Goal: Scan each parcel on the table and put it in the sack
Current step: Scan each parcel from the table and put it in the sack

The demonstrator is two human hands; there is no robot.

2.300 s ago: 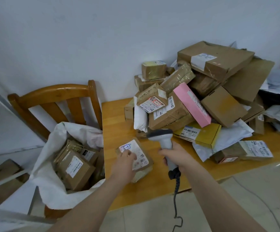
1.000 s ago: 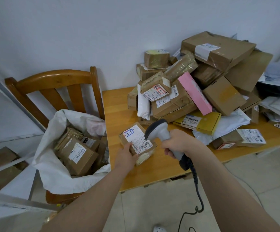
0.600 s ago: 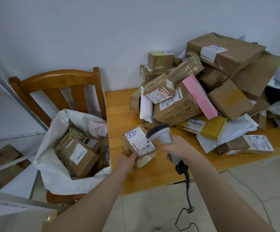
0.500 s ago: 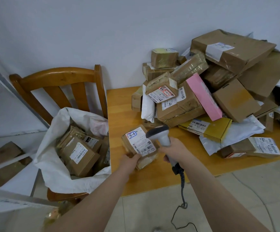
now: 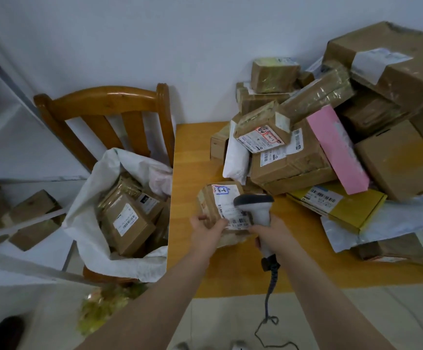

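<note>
My left hand (image 5: 204, 229) grips the near left corner of a small brown parcel (image 5: 215, 205) with a white label marked "3-3", tilted up over the wooden table (image 5: 195, 152). My right hand (image 5: 272, 232) holds a grey handheld scanner (image 5: 257, 207) by its handle, its head right over the parcel's label. The white sack (image 5: 89, 203) sits open on a wooden chair (image 5: 104, 107) at the table's left edge, with several brown parcels inside. A big heap of parcels (image 5: 331, 127) covers the table's right and back.
The scanner's coiled cable (image 5: 271, 294) hangs down past the table's front edge to the floor. A pink box (image 5: 336, 147) and a yellow box (image 5: 339, 205) lie in the heap. Shelves with cardboard pieces (image 5: 28, 218) stand at the left.
The scanner head has moved closer over the parcel's label, and the parcel has been raised and tilted toward it. The camera view has shifted left and nearer.
</note>
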